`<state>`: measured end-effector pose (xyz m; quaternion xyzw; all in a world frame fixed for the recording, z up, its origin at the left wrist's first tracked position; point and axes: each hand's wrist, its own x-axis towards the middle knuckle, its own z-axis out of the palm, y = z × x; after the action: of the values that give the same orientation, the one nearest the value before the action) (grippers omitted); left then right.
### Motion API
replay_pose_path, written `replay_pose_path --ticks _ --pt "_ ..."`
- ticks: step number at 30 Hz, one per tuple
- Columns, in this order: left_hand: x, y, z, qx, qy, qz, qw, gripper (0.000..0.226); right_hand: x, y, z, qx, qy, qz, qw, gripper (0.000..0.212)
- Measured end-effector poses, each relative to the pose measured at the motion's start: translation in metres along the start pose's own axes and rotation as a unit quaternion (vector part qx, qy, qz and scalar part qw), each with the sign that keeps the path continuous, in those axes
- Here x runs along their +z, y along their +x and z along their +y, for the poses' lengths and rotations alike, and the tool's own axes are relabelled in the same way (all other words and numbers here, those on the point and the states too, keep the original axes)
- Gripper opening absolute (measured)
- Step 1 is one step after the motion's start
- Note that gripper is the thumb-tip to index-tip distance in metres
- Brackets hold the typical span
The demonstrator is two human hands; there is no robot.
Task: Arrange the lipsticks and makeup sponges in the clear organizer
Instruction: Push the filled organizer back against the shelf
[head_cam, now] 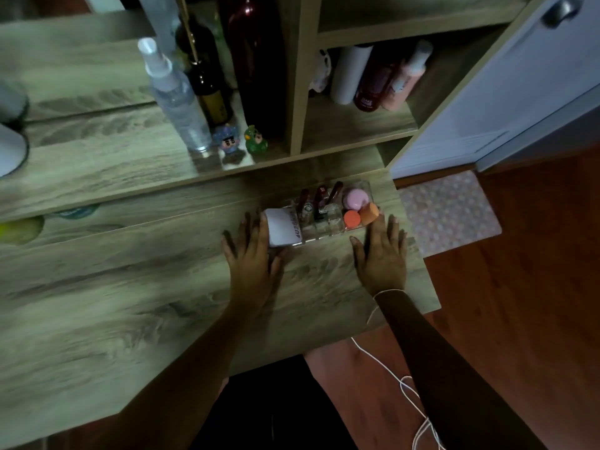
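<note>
A clear organizer (328, 227) sits on the wooden desk near its right end. Three dark red lipsticks (319, 199) stand in its middle slots. In its right compartment lie a pink sponge (355, 198), a round orange sponge (352, 219) and a lighter orange sponge (370, 213). A white box with print (284, 227) fills its left end. My left hand (251, 254) lies flat on the desk, fingers spread, fingertips touching the white box. My right hand (383, 254) lies flat just below the organizer's right end, fingers spread, holding nothing.
A raised shelf behind holds a clear spray bottle (177, 102), dark bottles (207, 82), and two small figurines (242, 142). A cubby (357, 121) holds more bottles. The desk's right edge (422, 254) is close to my right hand. A white cord (399, 378) hangs from my right wrist.
</note>
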<state>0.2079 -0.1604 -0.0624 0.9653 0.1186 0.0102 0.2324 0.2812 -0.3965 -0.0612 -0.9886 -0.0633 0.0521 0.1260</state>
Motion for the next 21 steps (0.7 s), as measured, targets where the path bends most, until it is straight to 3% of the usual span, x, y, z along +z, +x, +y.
replay_pose_path --ticks 21 --pt "-0.002 0.022 0.012 0.018 0.006 -0.009 1.000 0.069 -0.010 0.025 0.008 0.001 0.022 -0.008 1.000 0.070"
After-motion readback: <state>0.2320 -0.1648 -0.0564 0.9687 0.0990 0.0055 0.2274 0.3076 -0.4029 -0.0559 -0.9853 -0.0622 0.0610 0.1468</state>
